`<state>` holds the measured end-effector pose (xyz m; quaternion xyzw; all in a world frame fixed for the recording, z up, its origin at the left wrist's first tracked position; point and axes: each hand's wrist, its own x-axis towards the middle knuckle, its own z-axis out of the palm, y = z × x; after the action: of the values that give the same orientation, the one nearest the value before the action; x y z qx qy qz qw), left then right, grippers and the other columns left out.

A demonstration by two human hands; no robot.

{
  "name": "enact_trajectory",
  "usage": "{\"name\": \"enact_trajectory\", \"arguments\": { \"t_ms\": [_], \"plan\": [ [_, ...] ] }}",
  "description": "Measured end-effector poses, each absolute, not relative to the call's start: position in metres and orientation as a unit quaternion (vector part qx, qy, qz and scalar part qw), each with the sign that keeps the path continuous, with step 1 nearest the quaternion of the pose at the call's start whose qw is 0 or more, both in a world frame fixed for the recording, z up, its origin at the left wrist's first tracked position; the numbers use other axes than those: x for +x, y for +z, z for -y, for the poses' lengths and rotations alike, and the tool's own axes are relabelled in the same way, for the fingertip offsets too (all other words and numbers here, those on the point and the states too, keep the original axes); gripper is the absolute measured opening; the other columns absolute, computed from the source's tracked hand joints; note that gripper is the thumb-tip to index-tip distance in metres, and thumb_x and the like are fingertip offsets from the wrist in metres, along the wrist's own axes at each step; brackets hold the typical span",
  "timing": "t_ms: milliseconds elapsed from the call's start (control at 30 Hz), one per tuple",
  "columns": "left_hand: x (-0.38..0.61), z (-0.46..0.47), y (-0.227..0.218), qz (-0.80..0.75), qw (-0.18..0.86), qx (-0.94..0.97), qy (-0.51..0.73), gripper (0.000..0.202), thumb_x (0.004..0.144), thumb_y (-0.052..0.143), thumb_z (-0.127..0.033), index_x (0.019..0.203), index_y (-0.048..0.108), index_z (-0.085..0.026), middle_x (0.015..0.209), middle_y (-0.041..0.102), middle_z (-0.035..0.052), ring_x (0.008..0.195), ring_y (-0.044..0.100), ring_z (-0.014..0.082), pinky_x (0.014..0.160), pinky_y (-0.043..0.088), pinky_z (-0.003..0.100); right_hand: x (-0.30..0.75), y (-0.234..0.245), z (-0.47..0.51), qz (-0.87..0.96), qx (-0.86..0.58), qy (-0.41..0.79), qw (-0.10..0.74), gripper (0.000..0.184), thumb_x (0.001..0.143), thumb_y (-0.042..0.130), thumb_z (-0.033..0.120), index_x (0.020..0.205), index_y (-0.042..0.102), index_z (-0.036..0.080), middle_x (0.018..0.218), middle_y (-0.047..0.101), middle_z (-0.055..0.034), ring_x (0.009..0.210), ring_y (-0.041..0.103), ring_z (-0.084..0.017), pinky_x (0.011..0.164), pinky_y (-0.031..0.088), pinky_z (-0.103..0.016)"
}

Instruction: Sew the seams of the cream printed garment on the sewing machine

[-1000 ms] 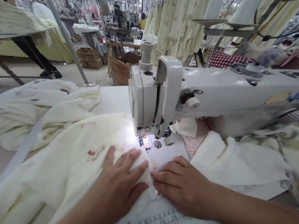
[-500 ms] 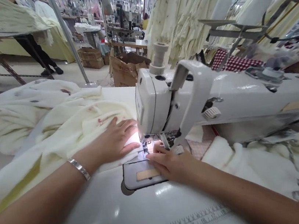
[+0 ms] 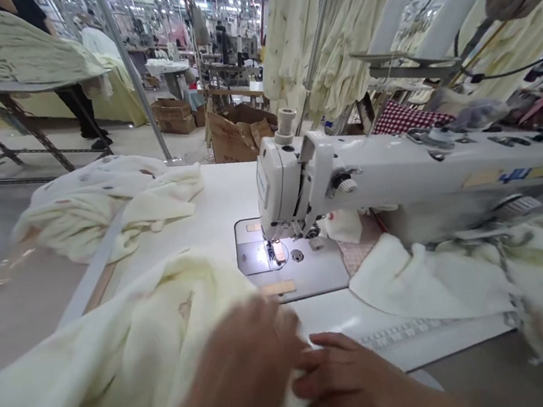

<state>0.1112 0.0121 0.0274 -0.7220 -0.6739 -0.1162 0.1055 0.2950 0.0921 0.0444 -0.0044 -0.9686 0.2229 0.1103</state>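
Observation:
Cream fabric point(image 3: 168, 332) with small printed motifs lies bunched over the front left of the sewing table. My left hand point(image 3: 256, 347), blurred by motion, is closed on its right edge. Close beside it, my right hand point(image 3: 342, 382) has its fingers curled in at the same edge; the fingertips are partly hidden. Both hands are in front of the sewing machine point(image 3: 289, 187), apart from its needle area. Under the lit presser foot point(image 3: 271, 250), the metal needle plate point(image 3: 253, 253) shows bare.
Another pile of cream fabric point(image 3: 98, 194) rests at the table's back left. White cloth pieces point(image 3: 429, 282) lie right of the needle plate. A printed ruler point(image 3: 401, 332) runs along the front edge. Behind stand cardboard boxes point(image 3: 236, 134), hanging garments point(image 3: 298, 31) and thread cones point(image 3: 390, 18).
Both hands have drawn back from the needle area toward me, bringing the cream fabric off the needle plate. My left hand has gone from spread flat to closed. The view has shifted.

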Motion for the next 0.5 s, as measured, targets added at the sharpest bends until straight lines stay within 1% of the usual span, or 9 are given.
{"name": "enact_trajectory", "arguments": {
  "t_ms": [67,133,200,233,300,333,367,433,500],
  "plan": [
    [0.085,-0.033,0.030,0.645,0.099,-0.752,-0.092,0.025,0.086,0.052,-0.028,0.102,0.065,-0.015,0.117,0.062,0.0160,0.111,0.056,0.0319,0.091,0.045,0.052,0.305,0.049,-0.087,0.955,-0.050,0.262,0.126,0.014,0.093,0.049,0.026,0.094,0.062,0.021,0.091,0.070,0.0000,0.103,0.059,-0.013,0.097,0.040,-0.030],
    [0.069,-0.041,0.031,0.617,0.077,-0.776,-0.105,0.018,0.088,0.050,-0.023,0.096,0.064,-0.014,0.118,0.062,0.0156,0.117,0.052,0.0310,0.098,0.036,0.057,0.309,0.051,-0.085,0.939,-0.146,0.256,0.175,0.017,0.093,0.049,0.030,0.089,0.063,0.019,0.079,0.066,-0.0023,0.082,0.060,-0.015,0.077,0.046,-0.030],
    [0.068,-0.035,0.035,0.586,0.039,-0.792,-0.167,0.024,0.093,0.038,-0.019,0.086,0.061,-0.016,0.104,0.068,0.0090,0.106,0.059,0.0227,0.103,0.034,0.052,0.305,0.047,-0.083,0.924,-0.238,0.226,0.196,0.027,0.086,0.058,0.046,0.082,0.064,0.019,0.070,0.060,-0.0018,0.069,0.055,-0.016,0.063,0.041,-0.030],
    [0.071,-0.029,0.040,0.577,0.021,-0.792,-0.197,0.028,0.094,0.034,-0.019,0.081,0.059,-0.017,0.092,0.069,0.0054,0.094,0.063,0.0188,0.099,0.039,0.046,0.300,0.044,-0.083,0.919,-0.266,0.221,0.188,0.035,0.079,0.063,0.054,0.078,0.064,0.019,0.067,0.058,-0.0004,0.066,0.053,-0.015,0.061,0.038,-0.029],
    [0.078,-0.015,0.055,0.576,-0.001,-0.785,-0.227,0.032,0.093,0.031,-0.021,0.071,0.054,-0.019,0.067,0.063,-0.0002,0.064,0.060,0.0144,0.072,0.049,0.032,0.287,0.039,-0.080,0.911,-0.277,0.251,0.171,0.043,0.070,0.067,0.061,0.066,0.061,0.019,0.061,0.054,0.0029,0.062,0.051,-0.013,0.062,0.036,-0.028],
    [0.080,-0.009,0.063,0.579,-0.011,-0.782,-0.230,0.032,0.093,0.032,-0.022,0.067,0.051,-0.020,0.060,0.058,-0.0016,0.055,0.055,0.0138,0.058,0.046,0.028,0.281,0.038,-0.078,0.904,-0.270,0.283,0.170,0.045,0.070,0.067,0.061,0.060,0.058,0.018,0.059,0.052,0.0041,0.061,0.049,-0.012,0.061,0.036,-0.027],
    [0.080,-0.004,0.073,0.581,-0.030,-0.781,-0.227,0.030,0.091,0.034,-0.024,0.066,0.049,-0.021,0.057,0.055,-0.0024,0.051,0.052,0.0136,0.050,0.041,0.027,0.277,0.039,-0.076,0.893,-0.259,0.325,0.169,0.046,0.072,0.067,0.059,0.057,0.055,0.017,0.057,0.050,0.0047,0.059,0.048,-0.010,0.060,0.036,-0.025],
    [0.077,0.003,0.090,0.582,-0.100,-0.776,-0.223,0.020,0.088,0.043,-0.026,0.070,0.051,-0.022,0.059,0.056,-0.0042,0.051,0.051,0.0122,0.046,0.037,0.025,0.272,0.046,-0.070,0.857,-0.236,0.431,0.152,0.040,0.077,0.066,0.050,0.057,0.056,0.017,0.060,0.049,0.0047,0.059,0.047,-0.009,0.057,0.037,-0.022],
    [0.071,0.007,0.103,0.576,-0.175,-0.765,-0.229,0.009,0.084,0.050,-0.024,0.076,0.054,-0.024,0.064,0.059,-0.0068,0.055,0.054,0.0093,0.049,0.039,0.020,0.273,0.055,-0.066,0.805,-0.228,0.539,0.103,0.025,0.079,0.067,0.038,0.066,0.060,0.017,0.064,0.050,0.0049,0.059,0.046,-0.008,0.053,0.037,-0.018]
  ]
}}
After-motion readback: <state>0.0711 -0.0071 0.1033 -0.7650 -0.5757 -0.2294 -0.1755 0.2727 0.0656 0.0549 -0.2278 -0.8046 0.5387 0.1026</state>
